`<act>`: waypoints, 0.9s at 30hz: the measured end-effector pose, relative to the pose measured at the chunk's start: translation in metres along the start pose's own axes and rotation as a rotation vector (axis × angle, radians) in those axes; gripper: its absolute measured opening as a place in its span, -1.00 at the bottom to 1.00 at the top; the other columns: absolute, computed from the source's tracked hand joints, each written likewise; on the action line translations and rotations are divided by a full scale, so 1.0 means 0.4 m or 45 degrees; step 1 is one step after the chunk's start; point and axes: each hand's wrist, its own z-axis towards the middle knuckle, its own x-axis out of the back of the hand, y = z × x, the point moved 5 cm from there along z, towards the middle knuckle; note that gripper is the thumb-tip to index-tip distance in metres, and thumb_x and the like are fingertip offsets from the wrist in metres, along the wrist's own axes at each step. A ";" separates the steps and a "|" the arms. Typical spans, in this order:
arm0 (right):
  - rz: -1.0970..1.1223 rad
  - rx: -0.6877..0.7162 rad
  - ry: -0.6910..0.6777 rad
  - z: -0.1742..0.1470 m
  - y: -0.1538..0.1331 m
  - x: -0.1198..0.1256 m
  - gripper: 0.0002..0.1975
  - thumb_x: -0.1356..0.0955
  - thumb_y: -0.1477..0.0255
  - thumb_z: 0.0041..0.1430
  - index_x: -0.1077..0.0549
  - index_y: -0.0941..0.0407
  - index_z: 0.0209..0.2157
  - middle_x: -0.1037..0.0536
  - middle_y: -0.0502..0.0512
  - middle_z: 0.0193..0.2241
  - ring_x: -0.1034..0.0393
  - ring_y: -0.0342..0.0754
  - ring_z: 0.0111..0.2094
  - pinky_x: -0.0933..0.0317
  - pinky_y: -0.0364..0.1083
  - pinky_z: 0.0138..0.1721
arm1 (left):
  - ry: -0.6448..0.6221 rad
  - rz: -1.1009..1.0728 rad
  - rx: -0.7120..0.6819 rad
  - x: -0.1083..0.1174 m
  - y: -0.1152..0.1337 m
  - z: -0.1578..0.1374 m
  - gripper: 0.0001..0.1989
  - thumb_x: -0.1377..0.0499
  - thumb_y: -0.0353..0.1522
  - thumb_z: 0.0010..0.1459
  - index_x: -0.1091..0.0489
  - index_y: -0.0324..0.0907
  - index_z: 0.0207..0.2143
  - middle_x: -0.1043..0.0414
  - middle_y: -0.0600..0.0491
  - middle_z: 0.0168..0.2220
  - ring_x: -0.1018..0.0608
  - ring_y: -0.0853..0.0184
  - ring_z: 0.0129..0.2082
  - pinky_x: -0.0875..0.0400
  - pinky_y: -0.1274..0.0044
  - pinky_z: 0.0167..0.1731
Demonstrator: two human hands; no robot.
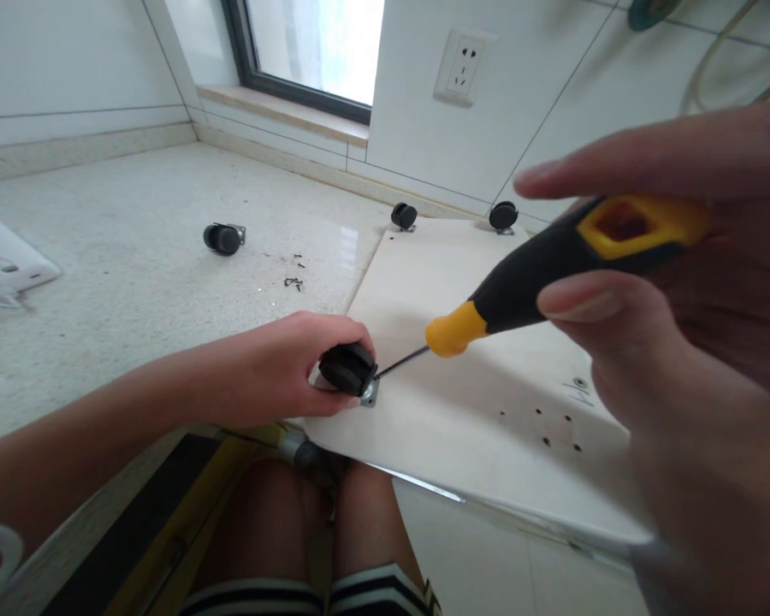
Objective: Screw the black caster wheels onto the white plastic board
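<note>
My left hand (301,364) grips a black caster wheel (346,368) at the near left corner of a white panel (436,291). The caster's metal plate (370,393) lies against the panel. In my right hand (667,325) is a yellow and black screwdriver (519,278), thumb on one side of the handle and a finger stretched along the other. Its thin shaft slants down to the left, and the tip meets the caster plate's edge. Whether a screw sits under the tip, I cannot tell. Several small holes (555,430) show at the panel's near right.
Two casters (403,216) stand on the panel's far edge. A loose caster (223,238) and several screws (293,282) lie on the speckled surface to the left. Farther left is a white object (9,261). A wall socket (465,67) and a window (314,51) are behind.
</note>
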 end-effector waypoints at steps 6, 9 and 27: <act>-0.115 0.138 -0.129 0.042 -0.020 0.010 -0.69 -0.47 0.26 0.36 -0.67 -0.27 0.10 -0.65 -0.05 0.07 -0.55 0.04 -0.15 -0.49 0.03 -0.27 | 0.015 0.008 0.025 0.001 -0.006 0.008 -0.76 -0.39 -0.32 0.18 -0.58 -0.04 -0.08 -0.68 0.12 -0.12 -0.66 0.24 -0.16 -0.49 0.45 -0.13; -0.346 0.198 -0.253 0.095 -0.041 0.004 -0.80 -0.52 0.18 0.35 -0.63 -0.04 -0.09 -0.59 0.03 -0.25 -0.37 -0.07 -0.35 -0.37 0.00 -0.26 | 0.013 0.046 0.024 0.001 -0.010 0.011 -0.73 -0.40 -0.28 0.16 -0.58 -0.04 -0.07 -0.68 0.10 -0.13 -0.66 0.21 -0.17 -0.47 0.43 -0.13; -1.129 -0.134 -1.372 0.277 -0.143 -0.142 -0.48 -0.35 -0.12 0.37 -0.47 0.07 -0.06 -0.65 0.20 -0.25 -0.46 0.06 -0.26 -0.15 0.02 -0.28 | 0.155 -0.104 -0.431 -0.026 -0.051 0.011 -0.71 -0.37 -0.22 0.18 -0.49 -0.14 -0.11 -0.59 0.01 -0.20 -0.60 0.20 -0.22 -0.49 0.40 -0.15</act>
